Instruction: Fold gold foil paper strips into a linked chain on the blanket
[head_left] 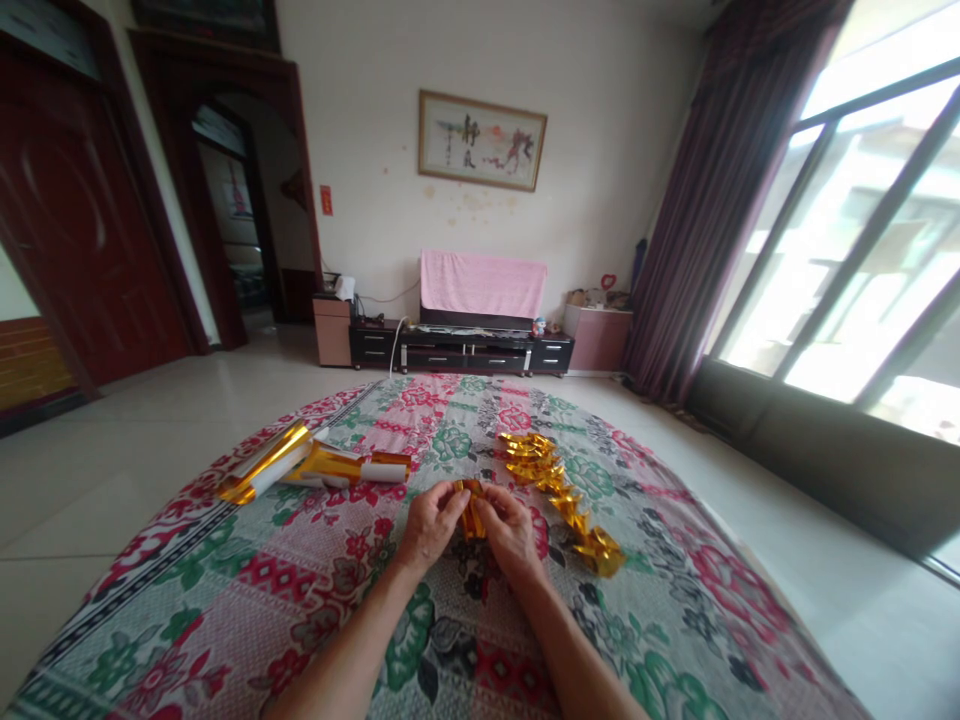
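Together both hands (pixel 471 525) pinch gold foil (pixel 471 515) — floral cloth (pixel 225 600) beneath.

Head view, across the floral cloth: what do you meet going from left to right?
First gold foil sheets → left hand → gold foil piece, pinched by both hands → right hand → row of folded gold pieces.

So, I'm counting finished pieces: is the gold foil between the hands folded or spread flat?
Folded. The gold foil is a small creased bundle pinched between left hand and right hand, not lying flat on the floral cloth.
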